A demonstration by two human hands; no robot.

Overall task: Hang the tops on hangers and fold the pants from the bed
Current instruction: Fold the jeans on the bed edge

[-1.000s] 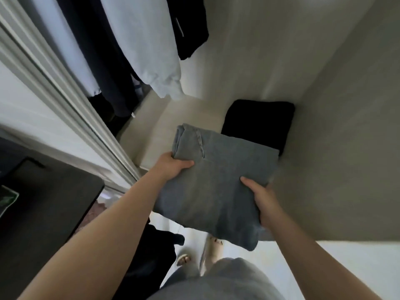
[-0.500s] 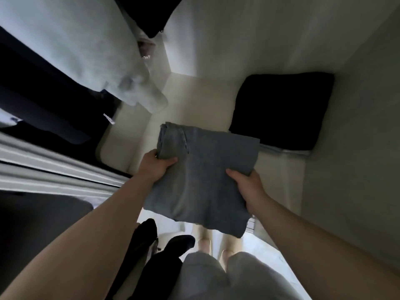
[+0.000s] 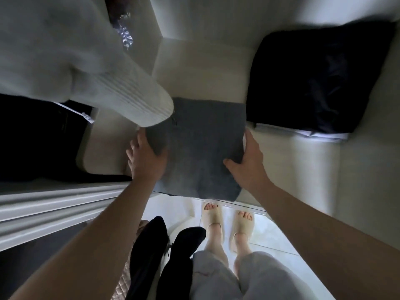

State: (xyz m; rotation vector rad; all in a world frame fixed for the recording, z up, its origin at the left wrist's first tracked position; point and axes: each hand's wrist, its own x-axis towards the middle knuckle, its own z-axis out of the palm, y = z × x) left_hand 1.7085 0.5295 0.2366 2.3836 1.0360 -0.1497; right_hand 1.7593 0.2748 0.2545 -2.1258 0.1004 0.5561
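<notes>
Noting folded grey pants (image 3: 203, 144) flat on the cream wardrobe shelf (image 3: 205, 68), near edge hanging past the shelf lip, above the slippered feet (image 3: 213, 219). Held on both sides:
- Pinched at the left edge by the left hand (image 3: 145, 161), thumb over the cloth.
- Clasped at the right edge by the right hand (image 3: 249, 161), thumb on top, fingers (image 3: 251, 141) along the side.

Cannot tell whether any fingers lie under the fabric, or whether the full weight rests on the shelf.

Risks, as judged from here:
- Letting go with that much overhang: likely to tip forward and slide to the floor (image 3: 270, 234), fold undone. Better pushed deeper first.
- Pushing deeper: far left corner tucked under a hanging white ribbed cuff (image 3: 134, 102) (touching or merely in front, hard to say). Could snag, drag the sleeve along, or ruck the top layer.
- Drifting right: just beside a folded black stack (image 3: 320, 79), far right corner about touching. Could nudge that pile askew or ride up on it.
- Pulling fingers out unevenly: could peel the fold open on one side.
- Blur throughout, so edges and contact uncertain.
</notes>
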